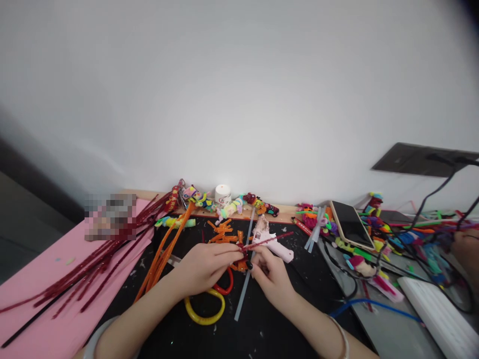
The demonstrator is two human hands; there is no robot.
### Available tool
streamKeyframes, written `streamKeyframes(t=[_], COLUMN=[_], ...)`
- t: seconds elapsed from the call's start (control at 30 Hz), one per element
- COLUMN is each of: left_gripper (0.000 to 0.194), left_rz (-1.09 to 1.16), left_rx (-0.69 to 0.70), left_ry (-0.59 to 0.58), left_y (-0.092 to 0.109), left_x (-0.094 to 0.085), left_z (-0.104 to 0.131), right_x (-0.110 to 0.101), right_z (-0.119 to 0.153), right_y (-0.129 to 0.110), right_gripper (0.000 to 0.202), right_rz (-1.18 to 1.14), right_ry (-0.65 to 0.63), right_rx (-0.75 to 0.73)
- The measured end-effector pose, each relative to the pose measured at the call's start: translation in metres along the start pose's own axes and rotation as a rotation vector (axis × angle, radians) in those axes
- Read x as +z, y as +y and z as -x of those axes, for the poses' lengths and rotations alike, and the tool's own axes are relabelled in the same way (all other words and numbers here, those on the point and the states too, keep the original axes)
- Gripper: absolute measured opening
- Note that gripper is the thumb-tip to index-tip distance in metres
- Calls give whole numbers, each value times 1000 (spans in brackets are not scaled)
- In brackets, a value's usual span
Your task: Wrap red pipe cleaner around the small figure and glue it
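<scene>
Both hands meet over the black mat [164, 329]. My left hand [207, 264] is closed, its fingertips on dark red pipe cleaner [275, 238] at its left end. My right hand [267, 271] pinches the same red piece, which sticks out to the right past the fingers. Short orange pipe cleaner pieces [223, 230] lie just behind the fingertips. A pale pink glue gun [279, 248] rests behind my right hand. Scissors with a yellow and a red handle loop [205, 321] are partly under my left hand. A translucent glue stick [243, 294] lies between the wrists.
Long red pipe cleaners [112, 244] spread over pink paper [48, 279] at left; orange ones [160, 259] stand nearer. Along the wall are a white cup [223, 195] and small figures. At right are a phone [352, 224], cables, a white power strip [437, 314] and another person's hand [466, 249].
</scene>
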State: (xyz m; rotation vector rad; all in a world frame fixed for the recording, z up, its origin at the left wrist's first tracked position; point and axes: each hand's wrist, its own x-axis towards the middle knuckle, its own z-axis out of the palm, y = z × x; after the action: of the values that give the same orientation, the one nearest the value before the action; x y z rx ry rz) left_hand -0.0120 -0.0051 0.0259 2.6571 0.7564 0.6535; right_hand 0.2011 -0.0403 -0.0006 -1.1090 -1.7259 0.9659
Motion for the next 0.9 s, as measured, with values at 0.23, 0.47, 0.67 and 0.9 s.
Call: streamKeyframes(t=[0.23,0.47,0.67,0.9], left_gripper=[30,16,30,63], left_rz=[78,341,205,24], left_rx=[5,-199,-258,-301], left_ry=[-24,360,258,38], left_y=[15,3,1,6], left_x=[-3,-12,1,28], left_z=[-4,0,-4,-7], right_x=[3,-4,-12,-11], right_z=[-3,-12,-14,-13], right_y=[1,0,-4,0], right_gripper=[30,34,52,51], right_rz=[-422,-824,-936,-997], right_ry=[122,194,-21,-192], right_rx=[227,320,321,413])
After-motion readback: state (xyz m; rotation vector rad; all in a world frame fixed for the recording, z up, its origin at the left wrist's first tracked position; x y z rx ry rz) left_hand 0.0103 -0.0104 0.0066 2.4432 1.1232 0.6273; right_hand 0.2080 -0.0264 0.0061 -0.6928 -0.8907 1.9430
